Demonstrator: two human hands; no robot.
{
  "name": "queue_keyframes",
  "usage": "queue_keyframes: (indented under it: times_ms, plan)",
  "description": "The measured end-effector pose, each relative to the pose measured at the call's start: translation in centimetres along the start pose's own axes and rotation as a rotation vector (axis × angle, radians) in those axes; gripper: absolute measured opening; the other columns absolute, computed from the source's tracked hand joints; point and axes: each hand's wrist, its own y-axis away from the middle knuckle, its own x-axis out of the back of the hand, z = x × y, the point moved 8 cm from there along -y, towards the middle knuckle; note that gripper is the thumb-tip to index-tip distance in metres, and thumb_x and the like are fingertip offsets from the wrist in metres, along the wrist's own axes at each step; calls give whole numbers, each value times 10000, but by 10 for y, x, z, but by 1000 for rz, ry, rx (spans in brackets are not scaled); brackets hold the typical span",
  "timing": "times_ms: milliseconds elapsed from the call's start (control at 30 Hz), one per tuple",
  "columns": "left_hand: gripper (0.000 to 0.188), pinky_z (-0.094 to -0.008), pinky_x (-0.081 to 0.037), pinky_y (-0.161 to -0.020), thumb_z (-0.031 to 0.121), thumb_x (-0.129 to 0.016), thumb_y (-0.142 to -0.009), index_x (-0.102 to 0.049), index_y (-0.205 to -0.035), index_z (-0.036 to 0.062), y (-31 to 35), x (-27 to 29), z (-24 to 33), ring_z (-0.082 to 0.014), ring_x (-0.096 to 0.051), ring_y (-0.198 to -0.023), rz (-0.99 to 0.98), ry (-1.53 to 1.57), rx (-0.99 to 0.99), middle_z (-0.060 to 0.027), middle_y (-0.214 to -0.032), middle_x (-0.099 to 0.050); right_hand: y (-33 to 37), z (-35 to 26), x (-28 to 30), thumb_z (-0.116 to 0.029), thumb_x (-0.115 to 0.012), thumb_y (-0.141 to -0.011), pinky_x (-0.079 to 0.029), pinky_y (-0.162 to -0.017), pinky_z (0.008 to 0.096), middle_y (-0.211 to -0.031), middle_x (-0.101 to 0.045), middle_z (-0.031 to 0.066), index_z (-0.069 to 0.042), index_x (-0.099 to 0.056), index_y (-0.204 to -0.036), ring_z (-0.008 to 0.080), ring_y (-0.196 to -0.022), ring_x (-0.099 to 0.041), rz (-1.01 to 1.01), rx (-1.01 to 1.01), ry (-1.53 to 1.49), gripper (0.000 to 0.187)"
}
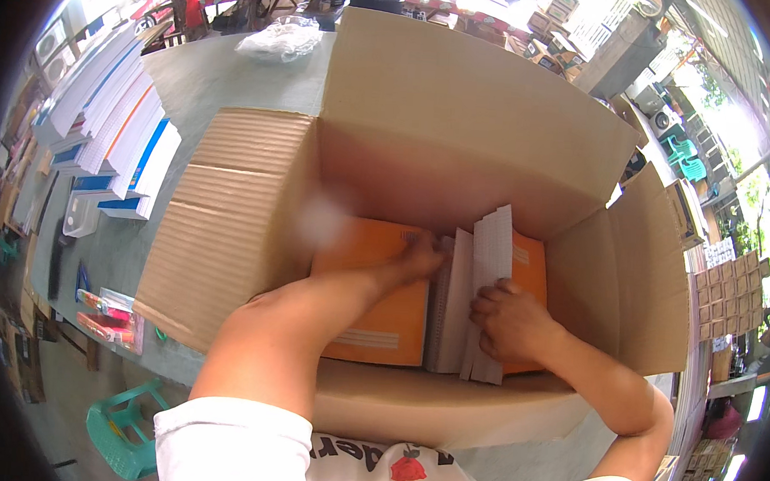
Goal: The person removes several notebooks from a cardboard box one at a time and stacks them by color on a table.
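In the cardboard box (pixel 470 106), the right hand (pixel 513 321) rests bent fingers on upright ruled white pages (pixel 492 259); left of it, the left hand (pixel 423 258) bunches its fingers. Whether either pinches, I cannot tell. Under the left forearm, an orange notebook (pixel 390 315) bears pale label lines; its small print is unreadable.

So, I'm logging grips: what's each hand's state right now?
Left hand: partly curled near the flat, orange-covered notebook; grip cannot be told.
Right hand: curled against upright white paper pages; firm hold cannot be told.
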Motion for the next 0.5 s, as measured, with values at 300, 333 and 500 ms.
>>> queue_keyframes:
  times_ms: [300,333,500]
  plan:
    - [618,-408,-477,-743,551,-477,-856,-518,-1134,0,23,-46,13,-261,-577,-918,-281,365,128,-139,-1051,-584,3,3,-5,-232,-576,-683,-329,-966,364,-1059,-594,48,-61,-641,-961,176,-1095,-495,-150,-66,-89,333]
    - [618,-408,-477,-743,551,-477,-856,-518,-1134,0,24,-46,14,-261,-577,-918,-280,367,130,-139,-1051,-584,3,3,-5,-232,-576,-683,-329,-966,364,-1059,-594,48,-61,-641,-961,176,-1095,-495,-151,-65,-91,333]
    - [646,-386,-457,-824,575,-465,-848,-489,-1188,26,26,-50,15,-249,-557,-960,-356,408,204,-129,-1069,-571,7,2,1,-232,-563,-707,-286,-990,361,-1068,-595,63,-36,-641,-943,189,-1135,-467,-42,-43,-69,317]
